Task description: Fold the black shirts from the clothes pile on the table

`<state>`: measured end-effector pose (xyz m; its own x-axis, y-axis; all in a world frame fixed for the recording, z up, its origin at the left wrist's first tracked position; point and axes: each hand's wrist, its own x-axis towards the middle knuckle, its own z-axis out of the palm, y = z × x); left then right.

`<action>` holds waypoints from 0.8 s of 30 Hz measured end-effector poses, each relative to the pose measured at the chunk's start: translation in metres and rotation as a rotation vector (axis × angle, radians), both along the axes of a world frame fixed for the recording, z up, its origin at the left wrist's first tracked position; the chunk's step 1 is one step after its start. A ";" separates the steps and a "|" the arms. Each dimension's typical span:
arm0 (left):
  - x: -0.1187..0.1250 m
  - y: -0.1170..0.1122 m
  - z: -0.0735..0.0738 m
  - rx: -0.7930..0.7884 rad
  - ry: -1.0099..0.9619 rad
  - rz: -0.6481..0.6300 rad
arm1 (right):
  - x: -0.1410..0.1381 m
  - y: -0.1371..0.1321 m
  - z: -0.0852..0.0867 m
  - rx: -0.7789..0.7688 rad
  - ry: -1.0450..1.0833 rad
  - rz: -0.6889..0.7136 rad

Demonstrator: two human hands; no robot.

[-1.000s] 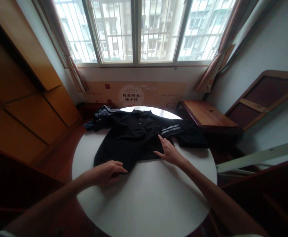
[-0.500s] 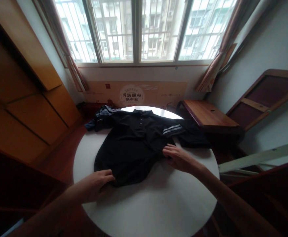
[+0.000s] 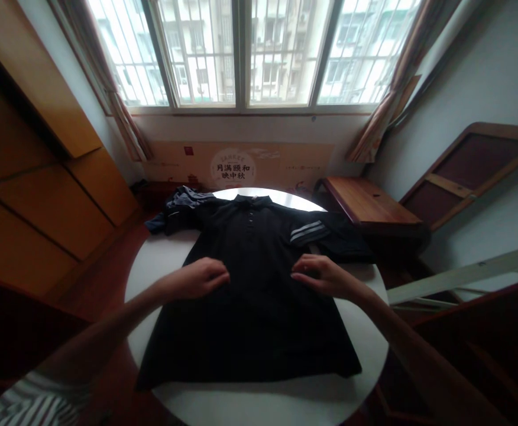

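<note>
A black polo shirt [image 3: 250,331] lies spread on a round white table [image 3: 223,405], its collar at the far side and its hem toward me. My left hand [image 3: 203,278] is over the left part of the shirt's body, fingers loosely bent and nothing seen in them. Across from it, my right hand [image 3: 319,275] is above the right part of the shirt, with a gap between thumb and fingers. Whether either hand touches the cloth I cannot tell. Three light stripes mark the dark sleeve area [image 3: 307,232] beyond my right hand.
Bunched dark and grey clothes [image 3: 181,207] are at the table's far left. More dark cloth [image 3: 350,239] lies at the right edge. A wooden side table [image 3: 369,201] stands at the back right, a wooden cabinet [image 3: 50,207] at the left. Windows [image 3: 241,53] are ahead.
Both hands have let go of the shirt's lower part. The hem, bunched before, is now spread flat toward me. My left hand has moved forward and right.
</note>
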<state>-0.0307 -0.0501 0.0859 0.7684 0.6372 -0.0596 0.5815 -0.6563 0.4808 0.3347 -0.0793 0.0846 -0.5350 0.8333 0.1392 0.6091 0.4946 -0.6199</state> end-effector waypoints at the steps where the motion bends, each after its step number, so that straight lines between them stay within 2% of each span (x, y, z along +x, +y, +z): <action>1: 0.019 0.028 -0.008 0.107 -0.044 0.070 | -0.014 0.023 -0.005 0.070 -0.003 -0.043; 3: 0.056 0.083 -0.028 0.246 -0.017 0.262 | -0.044 0.069 -0.018 0.115 -0.091 -0.139; 5: 0.086 0.129 -0.047 0.270 0.057 0.414 | -0.071 0.108 -0.032 0.017 -0.264 -0.272; 7: 0.104 0.164 -0.062 0.256 0.098 0.488 | -0.089 0.139 -0.045 -0.056 -0.338 -0.370; 10: 0.112 0.198 -0.078 0.211 0.175 0.555 | -0.098 0.172 -0.062 -0.098 -0.440 -0.471; 14: 0.111 0.226 -0.089 0.204 0.230 0.561 | -0.088 0.205 -0.076 -0.086 -0.505 -0.435; 18: 0.115 0.240 -0.093 0.226 0.230 0.591 | -0.080 0.228 -0.078 -0.081 -0.536 -0.406; 21: 0.116 0.242 -0.095 0.243 0.228 0.611 | -0.082 0.232 -0.076 -0.061 -0.540 -0.407; 24: 0.116 0.243 -0.095 0.236 0.225 0.606 | -0.080 0.223 -0.068 0.018 -0.511 -0.461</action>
<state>0.0849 0.1926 -0.0093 0.2574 0.9662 0.0173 0.9479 -0.2559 0.1899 0.2543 0.1436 0.0170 -0.1288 0.9915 -0.0200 0.9735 0.1225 -0.1929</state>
